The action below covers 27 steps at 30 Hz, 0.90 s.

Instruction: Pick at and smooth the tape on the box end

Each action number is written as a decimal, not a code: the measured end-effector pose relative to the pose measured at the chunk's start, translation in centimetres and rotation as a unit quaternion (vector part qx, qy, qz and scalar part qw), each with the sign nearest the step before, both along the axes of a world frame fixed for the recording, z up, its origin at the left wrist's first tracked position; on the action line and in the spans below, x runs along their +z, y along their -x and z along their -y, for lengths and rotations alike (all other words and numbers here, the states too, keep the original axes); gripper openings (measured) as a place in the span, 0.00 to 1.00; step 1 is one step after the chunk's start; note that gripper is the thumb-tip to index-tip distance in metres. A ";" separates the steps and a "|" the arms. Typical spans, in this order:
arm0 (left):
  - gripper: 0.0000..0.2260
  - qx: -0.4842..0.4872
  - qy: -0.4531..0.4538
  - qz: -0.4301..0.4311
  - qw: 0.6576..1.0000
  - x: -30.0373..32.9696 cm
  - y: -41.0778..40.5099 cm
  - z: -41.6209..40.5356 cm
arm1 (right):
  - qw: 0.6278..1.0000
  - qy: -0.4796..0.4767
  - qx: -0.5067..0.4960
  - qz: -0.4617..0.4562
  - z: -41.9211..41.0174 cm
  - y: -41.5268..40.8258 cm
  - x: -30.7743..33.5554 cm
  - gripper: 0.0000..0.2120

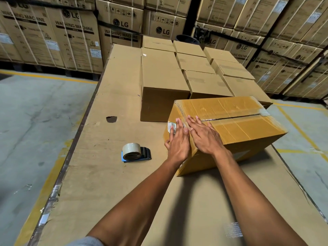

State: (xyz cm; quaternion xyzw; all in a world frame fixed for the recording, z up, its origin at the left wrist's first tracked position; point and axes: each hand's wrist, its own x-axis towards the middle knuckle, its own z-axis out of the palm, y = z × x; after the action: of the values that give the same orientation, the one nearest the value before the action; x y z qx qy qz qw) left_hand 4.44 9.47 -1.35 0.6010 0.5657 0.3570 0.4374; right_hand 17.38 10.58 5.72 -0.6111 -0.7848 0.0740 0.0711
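Both hands lie flat with straight fingers on the near left corner of the yellow box (pixel 230 125), so neither grip is closed around anything. The left hand (pixel 178 142) presses the box's left end, over a small white label (pixel 171 126). The right hand (pixel 204 135) presses the box top, just beside the left hand, at the start of the taped seam (pixel 234 116).

The box sits on the table (pixel 110 174), under and past the hands. Its long side runs from the hands away to the right.

A tape roll (pixel 132 151) in its holder lies on the table, left of the box. Plain brown boxes (pixel 161 77) stand behind the box.
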 end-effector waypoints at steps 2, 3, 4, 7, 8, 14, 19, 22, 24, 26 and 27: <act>0.30 -0.012 0.030 -0.020 0.999 -1.0 0.6 0.0 | 0.999 0.000 -0.029 0.020 0.1 0.4 0.0 0.27; 0.31 -0.016 0.038 -0.030 0.999 -1.3 0.8 0.0 | 0.999 0.000 -0.039 0.028 0.0 0.6 -0.1 0.27; 0.31 -0.018 0.039 -0.036 0.998 -1.4 1.0 0.0 | 0.998 0.000 -0.048 0.035 0.0 0.6 -0.2 0.28; 0.31 -0.001 0.009 -0.013 1.000 -0.4 0.7 0.0 | 0.998 -0.006 -0.059 0.024 0.1 0.3 -0.2 0.30; 0.31 0.006 -0.004 -0.004 1.000 0.1 0.3 0.2 | 0.999 -0.009 -0.050 0.017 0.3 0.3 -0.2 0.31; 0.29 -0.010 0.008 -0.019 1.000 0.2 0.1 0.4 | 0.991 0.003 -0.119 0.066 0.1 0.8 -0.1 0.27; 0.34 -0.043 0.054 -0.082 0.994 -0.4 3.2 -0.6 | 0.985 0.020 -0.155 0.073 0.1 1.1 0.0 0.30; 0.32 -0.036 0.036 -0.087 0.995 -0.2 4.3 -0.3 | 0.987 0.016 -0.148 0.066 0.3 1.2 0.3 0.31; 0.31 -0.021 0.008 -0.108 0.994 -0.6 5.1 -0.5 | 0.991 -0.021 -0.122 0.056 0.5 1.6 0.5 0.30; 0.29 -0.006 -0.030 -0.135 0.990 -1.2 6.4 -0.9 | 0.991 -0.103 -0.077 0.024 0.9 2.7 0.8 0.28; 0.27 0.002 -0.041 -0.146 0.988 -1.6 7.3 -1.2 | 0.988 -0.149 -0.046 0.000 1.2 3.7 1.0 0.27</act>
State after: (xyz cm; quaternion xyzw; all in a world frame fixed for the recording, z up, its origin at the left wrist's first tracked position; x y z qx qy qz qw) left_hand -2.83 10.63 -2.93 0.6630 0.6094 0.2897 0.3243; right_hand 13.63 9.36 6.67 -0.6294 -0.7579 -0.0471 0.1648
